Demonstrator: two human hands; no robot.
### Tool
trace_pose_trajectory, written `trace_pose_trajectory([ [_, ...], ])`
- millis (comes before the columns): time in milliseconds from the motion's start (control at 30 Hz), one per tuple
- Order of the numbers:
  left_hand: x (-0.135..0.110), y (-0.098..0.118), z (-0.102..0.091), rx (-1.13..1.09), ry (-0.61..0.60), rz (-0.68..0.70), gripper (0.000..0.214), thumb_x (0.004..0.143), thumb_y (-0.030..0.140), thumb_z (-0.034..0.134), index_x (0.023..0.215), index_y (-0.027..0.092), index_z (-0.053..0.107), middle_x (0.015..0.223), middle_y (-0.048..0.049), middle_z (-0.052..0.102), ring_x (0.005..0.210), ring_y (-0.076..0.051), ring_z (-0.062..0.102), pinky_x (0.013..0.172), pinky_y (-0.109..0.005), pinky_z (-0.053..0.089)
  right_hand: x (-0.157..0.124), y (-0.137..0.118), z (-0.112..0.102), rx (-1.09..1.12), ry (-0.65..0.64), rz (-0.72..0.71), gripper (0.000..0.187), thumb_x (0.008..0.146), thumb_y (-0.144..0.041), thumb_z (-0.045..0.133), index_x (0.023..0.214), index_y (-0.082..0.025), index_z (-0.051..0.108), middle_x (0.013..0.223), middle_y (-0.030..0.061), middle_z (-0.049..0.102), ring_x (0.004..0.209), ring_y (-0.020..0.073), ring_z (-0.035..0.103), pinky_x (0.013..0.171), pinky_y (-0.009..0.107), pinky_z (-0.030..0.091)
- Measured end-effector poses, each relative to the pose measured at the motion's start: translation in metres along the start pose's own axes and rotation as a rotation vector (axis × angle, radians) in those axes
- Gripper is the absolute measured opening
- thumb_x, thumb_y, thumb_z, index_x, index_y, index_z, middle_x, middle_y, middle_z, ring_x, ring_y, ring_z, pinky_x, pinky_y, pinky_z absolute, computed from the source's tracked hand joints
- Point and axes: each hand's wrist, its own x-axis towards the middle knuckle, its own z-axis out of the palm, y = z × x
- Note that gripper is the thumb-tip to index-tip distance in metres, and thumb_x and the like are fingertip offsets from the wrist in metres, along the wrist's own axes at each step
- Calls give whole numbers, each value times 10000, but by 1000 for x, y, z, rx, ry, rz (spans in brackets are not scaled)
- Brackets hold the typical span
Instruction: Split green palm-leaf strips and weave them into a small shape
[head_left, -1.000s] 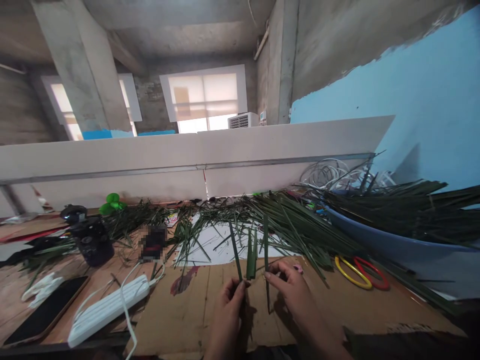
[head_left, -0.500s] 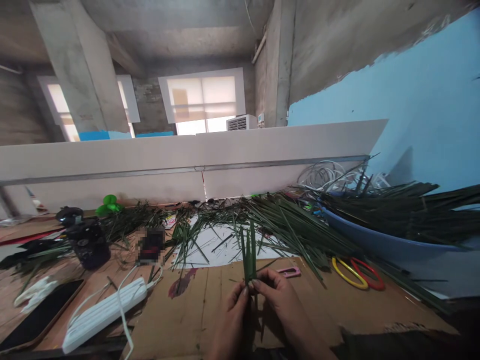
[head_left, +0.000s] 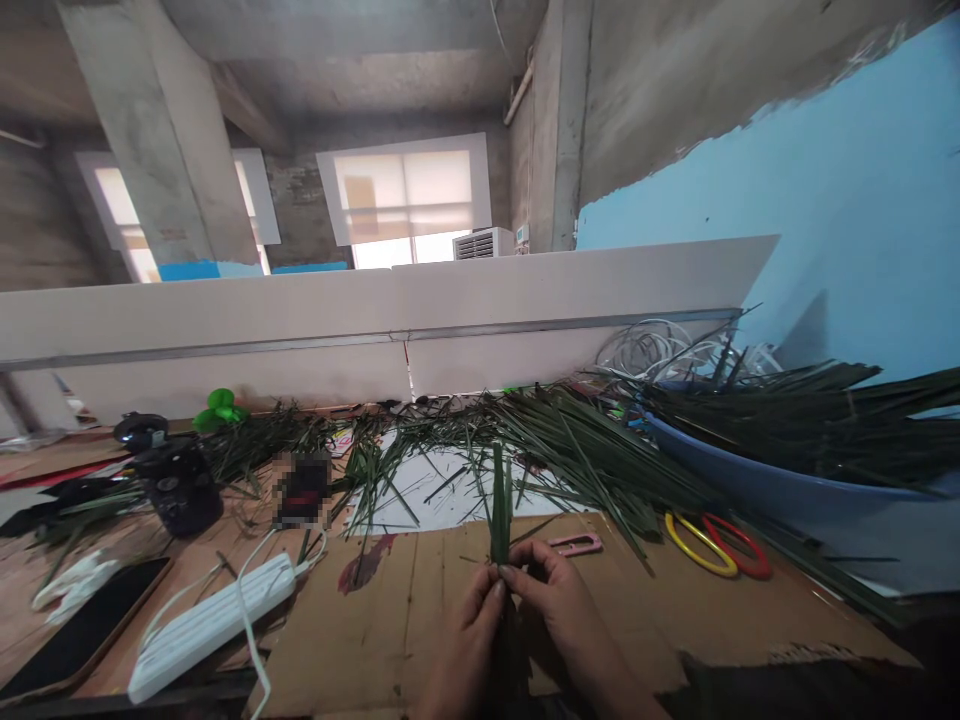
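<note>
Several narrow green leaf strips [head_left: 500, 505] stand upright, pinched between both hands above a sheet of brown cardboard [head_left: 360, 650]. My left hand [head_left: 474, 615] grips their lower part, thumb against fingers. From the other side my right hand [head_left: 551, 595] closes thumb and fingertips on the same strips, touching the left fingertips. Below the hands, darker lengths of leaf hang down, partly hidden by the wrists. A pink utility knife [head_left: 576, 544] lies just beyond the right hand. Scissors with yellow and red handles [head_left: 716, 547] rest farther right on the cardboard.
Cut leaves [head_left: 592, 450] are heaped along the back over white paper [head_left: 427, 480]. A blue basin [head_left: 780, 490] full of long leaves stands right. At left are a white power strip [head_left: 214, 630], a phone [head_left: 82, 630], and a dark cup [head_left: 178, 485].
The strips' tips, spread apart earlier, now stand closer together. Both hands have shifted slightly and keep their pinch on the strips.
</note>
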Motion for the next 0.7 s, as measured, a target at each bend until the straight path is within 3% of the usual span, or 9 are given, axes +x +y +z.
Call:
trace_pose_trajectory([
  [300, -2, 5, 1, 1, -61, 53, 503, 802, 548, 679, 1177, 213, 696, 1238, -90, 698, 1269, -311, 540, 1102, -409, 385, 2, 0, -2, 153, -101, 139, 322, 619, -386, 849, 837, -196, 708, 800, 18, 696, 769, 203, 634, 702, 292, 482],
  [400, -1, 4, 1, 11, -98, 66, 456, 806, 544, 669, 1103, 200, 707, 1146, -86, 720, 1192, -296, 587, 1050, -392, 425, 1, -1, -2, 191, -125, 176, 304, 623, -395, 838, 783, -186, 686, 739, 7, 682, 680, 185, 620, 647, 283, 473],
  [467, -2, 6, 0, 50, -113, 66, 412, 822, 532, 648, 1045, 191, 704, 1025, -76, 732, 1065, -277, 638, 947, -371, 484, 0, -6, -4, 155, -140, 118, 248, 674, -376, 798, 758, -191, 656, 723, -1, 666, 692, 185, 616, 671, 287, 476],
  [533, -5, 14, -2, 169, -49, 99, 344, 867, 502, 596, 981, 192, 693, 901, -53, 715, 892, -240, 658, 809, -338, 515, 0, -15, -9, 40, -161, 47, 187, 748, -362, 729, 767, -201, 636, 741, 0, 662, 731, 191, 613, 707, 295, 478],
  [600, -9, 27, -5, 344, 91, 213, 283, 923, 445, 530, 923, 202, 675, 835, -34, 688, 777, -209, 639, 722, -313, 504, -1, -27, -16, -130, -202, 16, 138, 809, -343, 656, 800, -208, 634, 755, 1, 658, 743, 192, 607, 698, 293, 472],
  [700, -15, 51, -9, 612, 233, 531, 178, 953, 306, 515, 975, 220, 669, 932, -45, 713, 887, -216, 644, 800, -329, 493, -3, -47, -26, -396, -301, -11, 73, 817, -260, 606, 785, -205, 640, 708, -7, 645, 697, 184, 604, 639, 277, 440],
])
